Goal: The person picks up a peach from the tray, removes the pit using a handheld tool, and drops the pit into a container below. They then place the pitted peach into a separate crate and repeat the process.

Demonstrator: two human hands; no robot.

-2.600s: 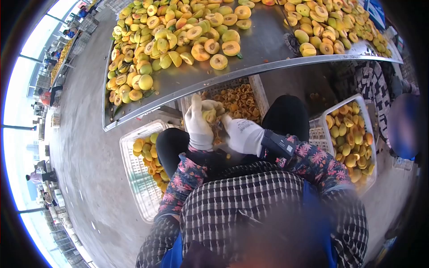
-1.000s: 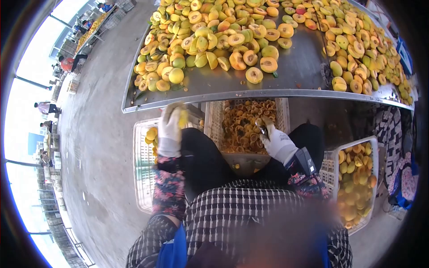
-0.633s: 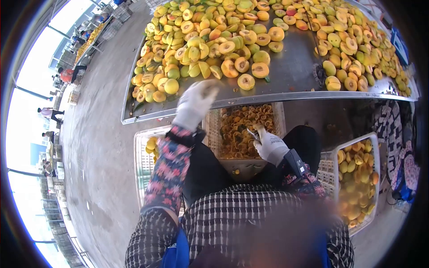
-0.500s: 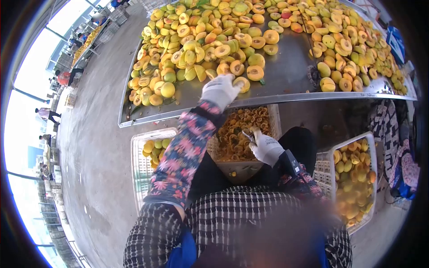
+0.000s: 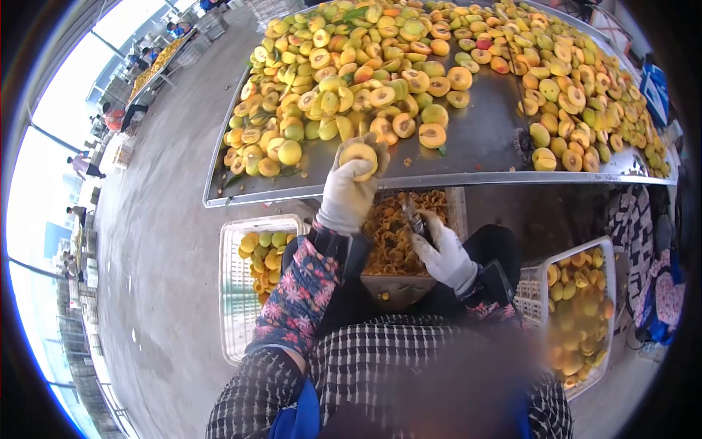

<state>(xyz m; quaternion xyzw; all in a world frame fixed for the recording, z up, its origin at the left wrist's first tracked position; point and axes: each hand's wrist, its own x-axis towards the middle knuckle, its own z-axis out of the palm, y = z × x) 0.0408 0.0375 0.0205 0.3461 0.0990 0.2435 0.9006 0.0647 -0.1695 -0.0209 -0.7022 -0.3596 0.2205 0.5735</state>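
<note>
My left hand (image 5: 349, 186), in a white glove, is raised at the table's front edge with its fingers curled round a yellow peach half (image 5: 358, 157), cut face toward me. Lower and to the right, my gloved right hand (image 5: 444, 256) grips a small metal pitting tool (image 5: 412, 214), its end pointing up and away from me. Below both hands a crate of orange-brown peach scraps (image 5: 398, 238) stands between my knees. Many halved peaches (image 5: 329, 66) lie heaped on the metal table (image 5: 468, 135) just beyond my left hand.
A white crate (image 5: 232, 307) with peach halves stands at my left, and another crate (image 5: 545, 293) holds more at my right. The table has a raised metal rim (image 5: 504, 178). Patterned cloth and bags (image 5: 654, 293) lie far right. Several people work along the far left.
My left hand has drawn back from the heap toward me and turned up, now holding a peach half. My right hand has turned its tool more upright.
</note>
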